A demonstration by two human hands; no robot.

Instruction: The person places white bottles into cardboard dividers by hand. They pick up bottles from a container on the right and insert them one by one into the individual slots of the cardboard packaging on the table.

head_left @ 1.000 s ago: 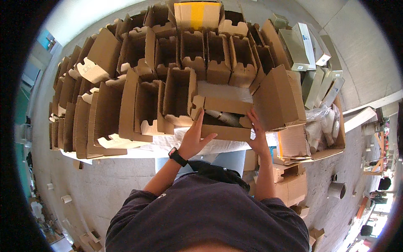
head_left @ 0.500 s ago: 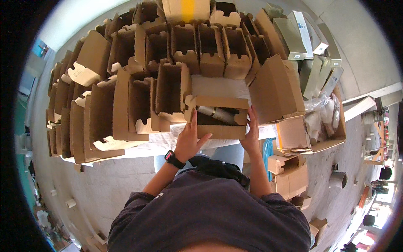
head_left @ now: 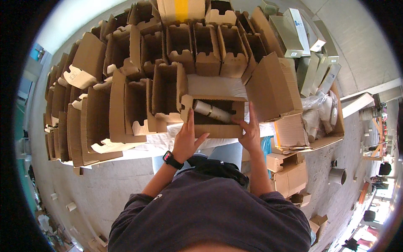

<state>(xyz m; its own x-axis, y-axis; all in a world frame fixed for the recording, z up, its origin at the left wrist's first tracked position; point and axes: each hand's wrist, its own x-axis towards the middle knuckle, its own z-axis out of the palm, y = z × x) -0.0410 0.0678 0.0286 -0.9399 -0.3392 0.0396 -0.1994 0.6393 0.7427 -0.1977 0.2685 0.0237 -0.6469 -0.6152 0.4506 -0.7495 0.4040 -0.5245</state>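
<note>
In front of me an open cardboard box (head_left: 219, 131) is held between my two hands. Lying slantwise inside it is a whitish tube-like roll (head_left: 213, 111) with a dark band around it. My left hand (head_left: 186, 142), with a watch (head_left: 172, 160) at the wrist, presses against the box's left end, fingers pointing away from me and thumb spread along the near side. At the right end, my right hand (head_left: 250, 136) grips the box, its thumb side over the edge and one finger stretched upward. The box's underside is hidden.
Rows of open, empty-looking cardboard boxes (head_left: 170, 86) crowd the white-covered table (head_left: 216, 85). To the right stand a large carton flap (head_left: 273, 88), grey-green narrow boxes (head_left: 285, 35) and a carton with plastic-wrapped pieces (head_left: 312, 119). More cartons (head_left: 289, 176) sit on the floor.
My right hand has shifted its grip, its thumb side now over the box's right edge. More of the roll inside shows than before. The whole view has moved slightly.
</note>
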